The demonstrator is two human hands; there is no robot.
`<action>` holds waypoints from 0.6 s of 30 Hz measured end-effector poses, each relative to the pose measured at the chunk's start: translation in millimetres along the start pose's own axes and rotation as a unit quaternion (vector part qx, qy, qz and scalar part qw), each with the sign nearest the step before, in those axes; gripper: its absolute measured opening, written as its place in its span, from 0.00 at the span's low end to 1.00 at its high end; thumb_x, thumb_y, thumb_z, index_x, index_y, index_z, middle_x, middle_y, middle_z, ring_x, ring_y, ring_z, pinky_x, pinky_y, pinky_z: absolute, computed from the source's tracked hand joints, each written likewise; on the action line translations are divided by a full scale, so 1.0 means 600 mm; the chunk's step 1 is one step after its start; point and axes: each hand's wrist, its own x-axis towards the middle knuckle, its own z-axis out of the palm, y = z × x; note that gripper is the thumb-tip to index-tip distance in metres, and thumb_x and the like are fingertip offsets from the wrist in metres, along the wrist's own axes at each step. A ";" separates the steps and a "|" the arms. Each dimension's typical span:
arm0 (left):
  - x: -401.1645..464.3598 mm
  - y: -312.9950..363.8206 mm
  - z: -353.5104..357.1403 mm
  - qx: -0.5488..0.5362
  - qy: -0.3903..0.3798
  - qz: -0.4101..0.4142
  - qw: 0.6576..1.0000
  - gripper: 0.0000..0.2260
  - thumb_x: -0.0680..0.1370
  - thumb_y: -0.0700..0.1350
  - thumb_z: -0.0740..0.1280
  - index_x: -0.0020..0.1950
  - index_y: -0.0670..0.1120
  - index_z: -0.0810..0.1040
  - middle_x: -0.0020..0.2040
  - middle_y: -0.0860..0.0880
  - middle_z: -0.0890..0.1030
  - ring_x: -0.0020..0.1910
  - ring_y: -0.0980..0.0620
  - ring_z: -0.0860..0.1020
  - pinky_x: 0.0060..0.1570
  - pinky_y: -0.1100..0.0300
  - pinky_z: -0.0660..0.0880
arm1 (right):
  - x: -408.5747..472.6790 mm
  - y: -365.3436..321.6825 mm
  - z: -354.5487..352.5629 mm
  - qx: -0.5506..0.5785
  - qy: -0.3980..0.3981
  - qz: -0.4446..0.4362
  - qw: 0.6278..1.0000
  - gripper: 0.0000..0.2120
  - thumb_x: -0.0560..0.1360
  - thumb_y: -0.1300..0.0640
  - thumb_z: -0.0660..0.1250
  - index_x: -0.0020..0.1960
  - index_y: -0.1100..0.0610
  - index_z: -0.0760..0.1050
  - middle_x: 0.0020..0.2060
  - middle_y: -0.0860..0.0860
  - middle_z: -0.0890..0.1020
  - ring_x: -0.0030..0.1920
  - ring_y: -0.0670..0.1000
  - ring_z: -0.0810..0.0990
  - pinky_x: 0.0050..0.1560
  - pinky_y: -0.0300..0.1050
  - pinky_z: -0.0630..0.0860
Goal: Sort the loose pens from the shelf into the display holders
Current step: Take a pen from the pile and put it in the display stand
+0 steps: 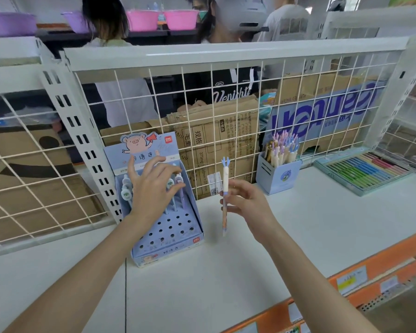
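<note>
The right hand (246, 203) pinches a cream pen with a blue forked top (225, 188), its long axis upright. Up and to the right of that grip stands the pale-blue square pen cup (277, 175) of matching pens; the left hand (151, 186), fingers spread, hovers over the blue perforated cardboard display stand (168, 227).

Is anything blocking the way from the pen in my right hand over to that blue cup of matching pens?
Nothing visible does. The pen in the right hand is upright above bare shelf, and the cup holder stands to its right, top open.
</note>
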 end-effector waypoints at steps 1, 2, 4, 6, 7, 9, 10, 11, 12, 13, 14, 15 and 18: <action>0.000 0.001 -0.001 -0.004 -0.003 0.004 1.000 0.14 0.66 0.49 0.77 0.49 0.48 0.80 0.47 0.50 0.82 0.60 0.51 0.70 0.65 0.34 0.50 | -0.001 -0.001 -0.002 0.002 0.000 -0.001 1.000 0.12 0.73 0.71 0.65 0.53 0.58 0.76 0.44 0.59 0.78 0.41 0.54 0.80 0.49 0.51 0.80; 0.001 0.004 -0.002 -0.009 -0.006 0.007 1.000 0.16 0.66 0.49 0.77 0.51 0.47 0.80 0.49 0.49 0.82 0.60 0.51 0.69 0.65 0.34 0.51 | -0.001 -0.001 -0.005 0.001 0.000 -0.003 1.000 0.12 0.73 0.71 0.65 0.54 0.59 0.76 0.44 0.58 0.78 0.41 0.54 0.80 0.49 0.51 0.80; 0.001 0.012 -0.006 -0.022 -0.008 0.003 1.000 0.21 0.67 0.51 0.77 0.56 0.48 0.77 0.53 0.47 0.79 0.61 0.50 0.69 0.65 0.35 0.51 | -0.002 -0.004 -0.014 -0.004 0.003 -0.007 1.000 0.13 0.73 0.71 0.65 0.56 0.61 0.75 0.42 0.56 0.79 0.41 0.54 0.80 0.48 0.51 0.80; 0.002 0.031 -0.010 -0.049 -0.006 -0.010 0.999 0.22 0.70 0.54 0.73 0.60 0.49 0.75 0.57 0.46 0.76 0.62 0.50 0.68 0.67 0.38 0.50 | -0.003 -0.008 -0.026 0.001 0.014 -0.011 1.000 0.15 0.73 0.71 0.65 0.58 0.61 0.74 0.41 0.55 0.79 0.41 0.55 0.80 0.48 0.51 0.80; 0.003 0.044 -0.012 -0.070 -0.006 -0.009 0.998 0.21 0.71 0.56 0.70 0.61 0.49 0.74 0.58 0.46 0.74 0.62 0.50 0.68 0.68 0.40 0.50 | -0.003 -0.010 -0.034 0.006 0.021 -0.013 1.000 0.16 0.73 0.71 0.65 0.59 0.60 0.73 0.40 0.55 0.79 0.41 0.55 0.80 0.48 0.51 0.80; 0.006 0.077 -0.010 -0.114 -0.011 0.006 0.993 0.20 0.74 0.57 0.65 0.62 0.49 0.73 0.59 0.47 0.73 0.60 0.51 0.69 0.69 0.43 0.52 | -0.002 -0.017 -0.055 0.013 0.040 -0.016 0.999 0.19 0.73 0.71 0.65 0.62 0.58 0.70 0.39 0.55 0.78 0.41 0.56 0.80 0.48 0.52 0.80; 0.009 0.096 -0.006 -0.133 -0.016 0.015 0.991 0.20 0.75 0.56 0.63 0.62 0.48 0.73 0.59 0.47 0.73 0.60 0.51 0.68 0.69 0.43 0.54 | 0.000 -0.021 -0.067 0.015 0.051 -0.017 0.998 0.21 0.73 0.72 0.64 0.63 0.58 0.69 0.38 0.55 0.77 0.40 0.56 0.80 0.48 0.52 0.81; 0.013 0.114 -0.001 -0.147 -0.023 0.025 0.988 0.19 0.75 0.55 0.62 0.62 0.47 0.73 0.59 0.47 0.73 0.60 0.51 0.68 0.69 0.43 0.57 | 0.003 -0.026 -0.080 0.014 0.062 -0.018 0.998 0.22 0.73 0.72 0.64 0.64 0.58 0.68 0.39 0.56 0.77 0.40 0.57 0.80 0.47 0.52 0.81; 0.018 0.131 0.005 -0.156 -0.030 0.035 0.987 0.19 0.75 0.54 0.61 0.62 0.46 0.73 0.60 0.47 0.73 0.60 0.51 0.67 0.67 0.43 0.60 | 0.005 -0.030 -0.094 0.013 0.074 -0.020 0.997 0.23 0.73 0.73 0.63 0.65 0.57 0.67 0.40 0.57 0.76 0.40 0.58 0.80 0.47 0.52 0.81; 0.024 0.148 0.012 -0.162 -0.036 0.042 0.985 0.19 0.75 0.54 0.61 0.63 0.46 0.73 0.60 0.47 0.73 0.61 0.51 0.67 0.66 0.44 0.62 | 0.008 -0.035 -0.107 0.009 0.084 -0.025 0.996 0.24 0.73 0.73 0.63 0.65 0.57 0.67 0.41 0.58 0.75 0.41 0.59 0.80 0.46 0.53 0.81; 0.031 0.163 0.020 -0.168 -0.044 0.046 0.984 0.19 0.75 0.54 0.61 0.63 0.46 0.74 0.61 0.47 0.73 0.62 0.50 0.67 0.66 0.45 0.62 | 0.011 -0.039 -0.121 0.002 0.092 -0.033 0.995 0.25 0.73 0.73 0.63 0.66 0.56 0.66 0.42 0.58 0.75 0.42 0.61 0.80 0.46 0.54 0.80; 0.038 0.178 0.027 -0.172 -0.052 0.050 0.982 0.19 0.75 0.54 0.60 0.63 0.46 0.73 0.61 0.46 0.73 0.62 0.50 0.67 0.65 0.47 0.63 | 0.013 -0.044 -0.135 -0.007 0.098 -0.041 0.994 0.26 0.73 0.73 0.63 0.67 0.55 0.66 0.43 0.58 0.75 0.44 0.63 0.80 0.46 0.55 0.80; 0.058 0.220 0.054 -0.174 -0.076 0.060 0.980 0.17 0.76 0.49 0.65 0.64 0.46 0.74 0.62 0.46 0.74 0.60 0.47 0.72 0.63 0.50 0.66 | 0.019 -0.060 -0.176 -0.025 0.105 -0.053 0.993 0.26 0.72 0.73 0.65 0.64 0.52 0.67 0.45 0.58 0.77 0.48 0.64 0.79 0.45 0.57 0.80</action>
